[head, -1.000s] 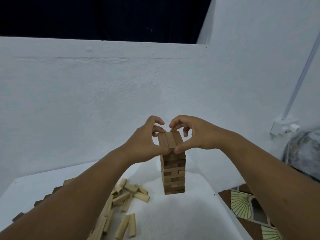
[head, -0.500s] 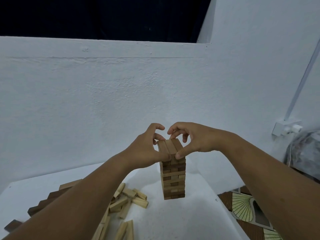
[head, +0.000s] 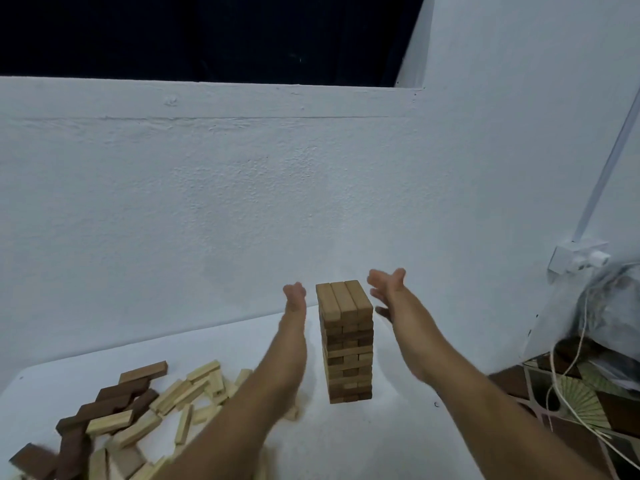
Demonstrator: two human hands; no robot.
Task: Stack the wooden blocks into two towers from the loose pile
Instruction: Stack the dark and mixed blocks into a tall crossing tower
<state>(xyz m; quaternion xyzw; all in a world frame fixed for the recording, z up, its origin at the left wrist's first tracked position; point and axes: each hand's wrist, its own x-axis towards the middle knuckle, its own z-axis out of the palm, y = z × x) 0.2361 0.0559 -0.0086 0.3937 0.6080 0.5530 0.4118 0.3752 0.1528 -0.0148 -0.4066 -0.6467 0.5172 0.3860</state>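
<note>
One tower of wooden blocks (head: 348, 344) stands upright on the white table (head: 363, 441), several layers high, with three blocks side by side on top. My left hand (head: 294, 299) hovers just left of the tower's top, fingers straight, holding nothing. My right hand (head: 386, 285) hovers just right of the top, fingers spread and blurred, also holding nothing. Neither hand touches the tower. A loose pile of light and dark blocks (head: 138, 410) lies at the front left, partly hidden by my left forearm.
A white wall rises right behind the table. To the right, off the table's edge, are a wall socket box (head: 578, 258), a plastic-wrapped bundle (head: 602, 313) with a cord, and patterned floor tiles (head: 571, 403).
Both hands have let go of the top layer and spread apart to either side of the tower. The view has tilted down, showing more of the loose pile.
</note>
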